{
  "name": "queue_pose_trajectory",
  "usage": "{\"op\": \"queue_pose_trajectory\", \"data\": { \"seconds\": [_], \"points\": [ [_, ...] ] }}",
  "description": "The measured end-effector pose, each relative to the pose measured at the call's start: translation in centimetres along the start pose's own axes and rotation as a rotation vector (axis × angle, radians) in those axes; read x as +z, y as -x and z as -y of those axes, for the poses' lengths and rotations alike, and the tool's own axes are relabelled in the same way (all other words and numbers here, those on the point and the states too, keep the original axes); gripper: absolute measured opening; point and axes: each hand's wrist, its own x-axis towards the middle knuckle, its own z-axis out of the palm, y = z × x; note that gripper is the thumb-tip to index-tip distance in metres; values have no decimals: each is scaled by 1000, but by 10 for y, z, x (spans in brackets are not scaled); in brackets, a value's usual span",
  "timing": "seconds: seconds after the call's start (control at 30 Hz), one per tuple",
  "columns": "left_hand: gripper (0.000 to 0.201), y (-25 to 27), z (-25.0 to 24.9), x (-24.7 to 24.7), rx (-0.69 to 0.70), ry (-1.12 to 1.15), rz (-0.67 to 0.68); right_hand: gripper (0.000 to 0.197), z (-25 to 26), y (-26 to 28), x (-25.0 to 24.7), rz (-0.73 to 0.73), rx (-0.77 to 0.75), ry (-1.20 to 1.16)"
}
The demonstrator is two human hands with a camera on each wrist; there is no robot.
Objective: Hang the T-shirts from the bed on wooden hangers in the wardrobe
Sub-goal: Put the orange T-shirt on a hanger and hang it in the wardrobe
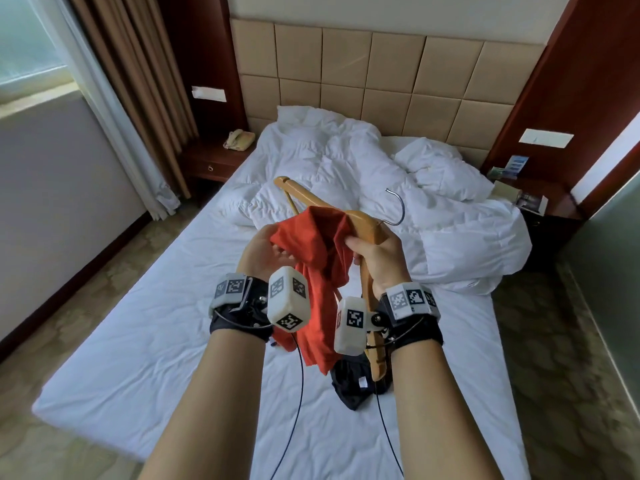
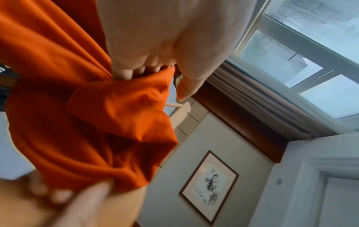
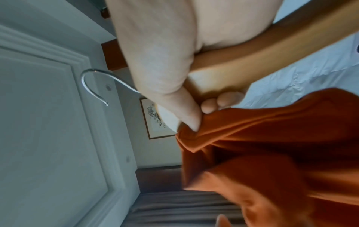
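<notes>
The person stands at the near end of the bed [image 1: 138,341], with both hands up over it. The right hand [image 1: 377,258] is wrapped tight round the middle of the wooden hanger [image 1: 363,223], and its thumb also pinches a bit of the orange T-shirt [image 1: 318,271]. The left hand [image 1: 266,251] has its fingers curled into a bunch of the same shirt, just left of the hanger.

The shirt is all scrunched up. One wooden arm pokes out far and left past the cloth, and most of the shirt hangs down loose between the wrists. I think the hanger is only partly inside.

The silver hook [image 1: 396,206] sticks out to the right. It could snag the cloth if the hanger turns. The shirt could slide off that bare arm if the left hand lets go too soon. Pulling hard could stretch the neck hole.

A dark T-shirt [image 1: 349,386] lies on the near part of the bed, under the hands. The wardrobe is not in view.
</notes>
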Motion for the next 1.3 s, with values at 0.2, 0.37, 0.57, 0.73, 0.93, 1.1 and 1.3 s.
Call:
{"op": "queue_pose_trajectory", "data": {
  "seconds": [0.2,0.37,0.57,0.73,0.93,1.1,1.3],
  "points": [
    [35,2,30,6,-181,-234,80,26,6,-4,-23,21,-3,-24],
    [53,-10,55,19,-47,-431,99,32,3,-5,-45,5,19,-17],
    [44,-5,78,38,49,-800,385,29,3,-6,-67,31,4,28],
    [16,-20,105,50,142,-1088,281,24,7,-11,-87,54,-6,48],
    [8,-27,123,66,184,-734,179,43,5,-15,-122,108,87,80],
    [17,-23,124,82,150,-556,211,62,-10,-15,-141,147,129,162],
    [16,-21,126,89,183,-552,199,61,-18,-18,-144,199,141,186]
  ]
}}
